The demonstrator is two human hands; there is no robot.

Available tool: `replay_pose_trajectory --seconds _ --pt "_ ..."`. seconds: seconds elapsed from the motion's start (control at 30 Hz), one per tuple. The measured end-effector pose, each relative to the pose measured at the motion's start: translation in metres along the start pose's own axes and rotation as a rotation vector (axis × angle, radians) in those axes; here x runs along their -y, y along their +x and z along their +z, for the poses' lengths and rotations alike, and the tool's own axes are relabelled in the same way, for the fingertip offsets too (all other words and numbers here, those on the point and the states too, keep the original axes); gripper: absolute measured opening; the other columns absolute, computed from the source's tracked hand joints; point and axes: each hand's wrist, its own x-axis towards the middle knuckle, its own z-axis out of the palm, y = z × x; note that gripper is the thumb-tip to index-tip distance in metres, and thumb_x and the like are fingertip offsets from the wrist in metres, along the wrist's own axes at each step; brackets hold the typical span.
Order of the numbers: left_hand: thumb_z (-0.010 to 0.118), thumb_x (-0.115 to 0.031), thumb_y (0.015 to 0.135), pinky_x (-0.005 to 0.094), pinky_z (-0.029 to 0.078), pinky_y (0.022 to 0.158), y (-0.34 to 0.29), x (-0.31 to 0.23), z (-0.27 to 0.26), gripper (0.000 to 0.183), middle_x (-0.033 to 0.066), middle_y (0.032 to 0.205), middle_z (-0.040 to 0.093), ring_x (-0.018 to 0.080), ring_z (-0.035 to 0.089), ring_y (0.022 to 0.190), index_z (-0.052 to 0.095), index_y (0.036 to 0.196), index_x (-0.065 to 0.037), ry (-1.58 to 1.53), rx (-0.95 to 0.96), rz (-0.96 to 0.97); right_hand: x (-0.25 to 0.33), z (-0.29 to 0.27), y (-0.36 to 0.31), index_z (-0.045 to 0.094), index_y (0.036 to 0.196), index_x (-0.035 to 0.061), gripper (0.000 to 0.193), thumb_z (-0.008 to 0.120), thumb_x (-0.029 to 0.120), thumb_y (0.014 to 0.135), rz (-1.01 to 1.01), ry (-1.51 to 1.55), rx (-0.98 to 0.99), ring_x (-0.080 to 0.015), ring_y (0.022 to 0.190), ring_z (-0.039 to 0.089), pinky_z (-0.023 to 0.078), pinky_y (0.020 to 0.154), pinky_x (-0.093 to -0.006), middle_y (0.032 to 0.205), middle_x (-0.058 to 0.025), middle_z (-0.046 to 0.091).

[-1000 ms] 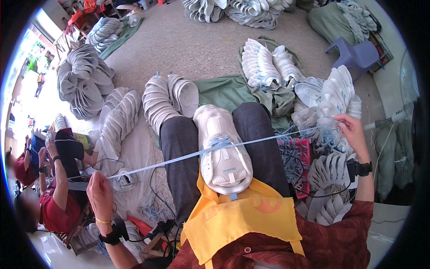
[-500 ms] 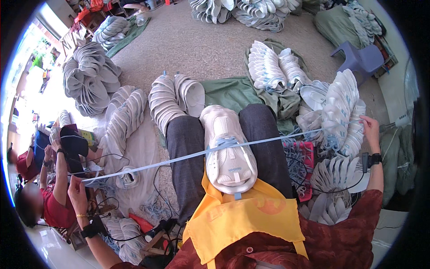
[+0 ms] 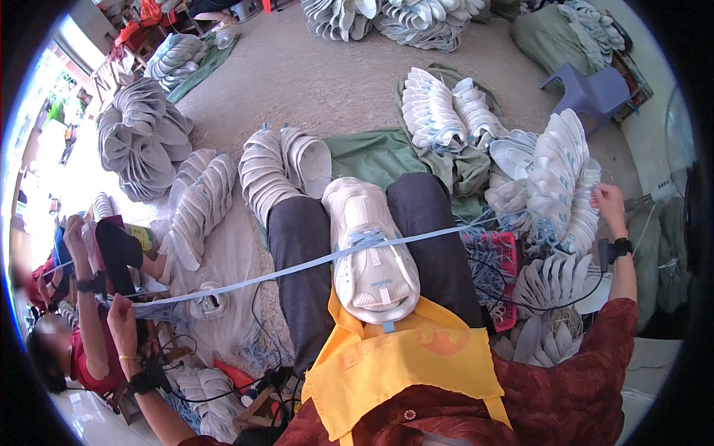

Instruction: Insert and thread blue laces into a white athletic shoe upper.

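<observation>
Your left hand (image 3: 123, 327), lower left of the frame, pinches a pale blue lace (image 3: 297, 269) running across the white shoe (image 3: 381, 286) at center; your right hand (image 3: 610, 204), far right, is curled, though whether it grips lace cannot be told.

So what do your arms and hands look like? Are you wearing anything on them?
Both hands are without gloves. The left hand has a thin yellow-gold bracelet at the wrist, above a black strap. The right hand has a black wristband with a small dark box. A black cable runs from each wrist. The sleeves are dark red and patterned.
</observation>
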Motion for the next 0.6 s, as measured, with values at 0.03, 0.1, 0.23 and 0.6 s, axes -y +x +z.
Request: replay_pose_trajectory --seconds 0.03,0.1,0.23,0.6 --pt "0.060 0.002 0.091 0.0326 0.044 0.066 0.005 -0.005 0.003 0.009 0.0059 0.074 0.050 0.0159 0.048 0.068 0.051 0.091 0.000 0.001 0.000 0.004 0.012 0.012 0.000 0.072 0.105 -0.0056 0.019 0.058 0.006 0.101 0.027 -0.029 0.105 -0.0129 0.064 0.068 0.059 0.059 -0.0276 0.082 -0.0089 0.072" --pt "0.059 0.002 0.091 0.0306 0.045 0.067 0.019 -0.018 0.010 0.007 0.0065 0.075 0.052 0.0147 0.051 0.070 0.053 0.091 0.000 0.012 0.015 0.100 0.044 0.038 -0.006 0.072 0.097 -0.0063 0.024 0.059 0.013 0.102 0.082 -0.001 0.247 -0.0126 0.061 0.068 0.058 0.056 -0.0274 0.077 -0.0084 0.071" --pt "0.060 0.002 0.091 0.0290 0.045 0.066 0.068 -0.056 0.006 0.006 0.0074 0.076 0.053 0.0133 0.052 0.071 0.055 0.093 0.000 0.048 0.111 0.120 0.132 0.073 0.002 0.072 0.093 -0.0054 0.031 0.060 0.021 0.104 0.160 0.072 0.410 -0.0135 0.058 0.067 0.056 0.052 -0.0278 0.073 -0.0079 0.069" --pt "0.071 -0.003 0.092 0.0253 0.055 0.059 0.012 -0.161 0.100 0.010 0.0055 0.079 0.069 0.0130 0.070 0.069 0.062 0.089 -0.006 -0.694 0.624 -0.408 0.198 0.160 -0.066 0.069 0.111 -0.0042 0.028 0.058 0.021 0.106 0.198 0.711 0.639 -0.0137 0.081 0.069 0.058 0.077 -0.0279 0.096 -0.0095 0.071"
